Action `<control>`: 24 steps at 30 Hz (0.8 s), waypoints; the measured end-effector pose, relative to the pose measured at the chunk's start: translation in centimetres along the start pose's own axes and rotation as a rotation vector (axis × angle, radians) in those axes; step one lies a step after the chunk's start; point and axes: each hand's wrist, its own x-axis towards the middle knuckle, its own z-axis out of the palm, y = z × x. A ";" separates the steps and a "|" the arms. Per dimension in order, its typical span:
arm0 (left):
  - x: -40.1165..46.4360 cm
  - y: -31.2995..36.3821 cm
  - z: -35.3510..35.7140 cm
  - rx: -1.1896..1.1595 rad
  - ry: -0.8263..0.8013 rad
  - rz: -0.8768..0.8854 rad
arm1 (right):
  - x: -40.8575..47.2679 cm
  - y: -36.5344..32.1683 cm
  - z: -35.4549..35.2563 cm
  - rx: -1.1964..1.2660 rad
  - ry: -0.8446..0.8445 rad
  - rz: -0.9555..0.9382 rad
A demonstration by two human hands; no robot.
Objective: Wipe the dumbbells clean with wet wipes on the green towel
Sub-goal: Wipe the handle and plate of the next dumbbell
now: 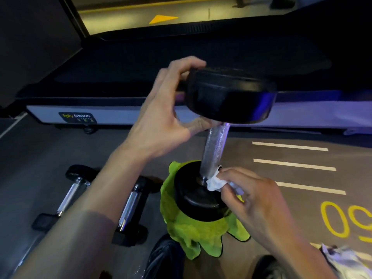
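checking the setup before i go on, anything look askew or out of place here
The dumbbell stands on end on the green towel, leaning, steadied only by the left hand on its top head. The towel is bunched under it. The right hand presses a wet wipe to the handle base.

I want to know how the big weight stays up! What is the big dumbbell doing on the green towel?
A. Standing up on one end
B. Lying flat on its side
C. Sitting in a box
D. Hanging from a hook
A: the big dumbbell stands on its lower head on the green towel, while the left hand holds its top head and the right hand presses a wet wipe to the handle's base.
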 end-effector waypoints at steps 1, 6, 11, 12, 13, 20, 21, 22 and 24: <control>0.2 0.1 -0.6 0.061 0.005 0.031 | 0.0 0.0 0.0 0.005 -0.001 -0.002; 0.8 2.0 -3.0 0.354 -0.085 0.162 | 0.4 -0.9 -0.1 -0.029 -0.009 -0.027; 0.3 2.9 -4.4 0.400 -0.132 0.082 | 1.1 -2.2 -2.3 -0.012 -0.204 0.072; 0.1 3.0 -4.7 0.394 -0.140 0.056 | 1.1 -2.6 -3.1 -0.023 -0.258 0.102; 0.0 3.3 -5.0 0.393 -0.152 0.035 | 1.1 -3.2 -3.9 -0.049 -0.287 0.120; -1.4 5.2 -5.0 0.239 -0.142 -0.099 | 5.1 -6.9 -8.9 -0.316 -0.171 0.263; -1.6 5.2 -5.0 0.220 -0.132 -0.110 | 5.3 -7.0 -8.8 -0.326 -0.151 0.294; -1.8 5.1 -4.8 0.208 -0.126 -0.115 | 5.3 -7.0 -8.4 -0.328 -0.115 0.327; -1.9 4.8 -4.7 0.184 -0.117 -0.121 | 5.0 -6.4 -6.8 -0.304 0.006 0.391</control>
